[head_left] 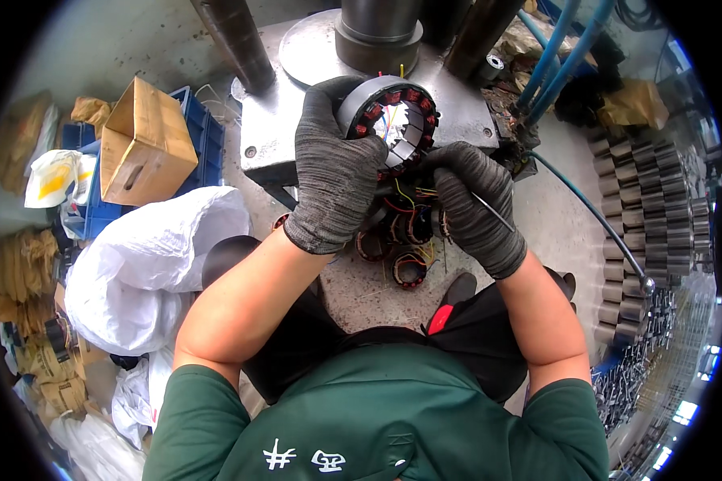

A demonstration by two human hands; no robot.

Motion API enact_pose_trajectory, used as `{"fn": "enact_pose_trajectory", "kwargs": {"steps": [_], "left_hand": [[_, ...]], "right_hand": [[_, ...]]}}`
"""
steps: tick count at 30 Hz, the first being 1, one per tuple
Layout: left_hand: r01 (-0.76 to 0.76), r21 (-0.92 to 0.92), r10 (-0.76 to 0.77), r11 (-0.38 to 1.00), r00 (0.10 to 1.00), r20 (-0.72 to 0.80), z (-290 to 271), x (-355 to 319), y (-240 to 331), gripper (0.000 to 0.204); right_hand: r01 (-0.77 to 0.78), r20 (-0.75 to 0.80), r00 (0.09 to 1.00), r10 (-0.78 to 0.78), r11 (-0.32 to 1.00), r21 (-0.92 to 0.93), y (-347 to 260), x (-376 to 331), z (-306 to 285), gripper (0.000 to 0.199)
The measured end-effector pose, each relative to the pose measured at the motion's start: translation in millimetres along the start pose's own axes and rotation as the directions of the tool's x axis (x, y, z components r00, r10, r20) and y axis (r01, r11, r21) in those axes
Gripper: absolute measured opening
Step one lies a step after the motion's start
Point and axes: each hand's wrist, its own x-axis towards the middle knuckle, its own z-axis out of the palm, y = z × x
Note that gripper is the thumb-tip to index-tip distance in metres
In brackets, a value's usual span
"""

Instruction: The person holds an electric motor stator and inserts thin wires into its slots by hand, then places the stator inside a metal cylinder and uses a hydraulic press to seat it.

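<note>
My left hand, in a dark grey knitted glove, is closed around the left side of a motor stator. The stator is a grey metal ring with dark red copper windings inside, tilted so that its opening faces me. Thin red, yellow and blue wires show through and above it. My right hand, gloved alike, is at the stator's lower right edge with its fingers curled. A thin metal rod sticks out from that grip toward the wrist; its other end is hidden.
Behind the stator stands a press with a steel plate and round columns. Several wound stators lie below my hands. At left are a cardboard box, blue crates and a white sack. Stacked metal cylinders fill the right.
</note>
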Motion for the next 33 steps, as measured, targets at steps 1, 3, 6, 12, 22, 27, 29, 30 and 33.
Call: {"fn": "enact_pose_trajectory", "kwargs": {"steps": [1, 3, 6, 12, 22, 27, 29, 30, 33], "left_hand": [[0.030, -0.037, -0.030, 0.999, 0.999, 0.019, -1, 0, -1, 0.054], [0.059, -0.073, -0.057, 0.996, 0.998, 0.039, -2, 0, -1, 0.054], [-0.080, 0.093, 0.080, 0.992, 0.997, 0.001, 0, 3, -7, 0.056], [0.048, -0.067, -0.048, 0.997, 0.999, 0.002, -7, 11, -15, 0.061], [0.215, -0.334, -0.213, 0.918, 0.976, 0.043, -20, 21, -21, 0.061], [0.238, -0.362, -0.228, 0.901, 0.971, 0.070, -17, 20, -22, 0.061], [0.232, -0.367, -0.222, 0.901, 0.973, 0.071, -15, 19, -22, 0.061], [0.235, -0.366, -0.223, 0.900, 0.972, 0.076, -15, 19, -23, 0.061], [0.254, -0.333, -0.235, 0.908, 0.967, 0.097, -12, 19, -21, 0.062]], "right_hand": [[-0.063, -0.002, 0.998, 0.063, 0.998, 0.029, 2, -2, 2, 0.017], [-0.124, -0.003, 0.992, 0.124, 0.991, 0.057, 5, -4, 6, 0.017], [-0.090, -0.032, 0.995, 0.092, 0.994, 0.064, 12, -5, 10, 0.017], [-0.021, 0.017, 1.000, 0.021, 1.000, 0.010, -2, -1, -2, 0.016], [-0.278, -0.003, 0.953, 0.303, 0.878, 0.391, -21, -4, -32, 0.024], [-0.279, -0.025, 0.948, 0.319, 0.862, 0.423, -16, -4, -40, 0.022], [-0.270, -0.035, 0.949, 0.313, 0.865, 0.423, -16, -4, -40, 0.021], [-0.282, -0.029, 0.944, 0.329, 0.848, 0.448, -17, -4, -40, 0.020], [-0.305, -0.017, 0.935, 0.355, 0.824, 0.477, -13, -5, -41, 0.019]]}}
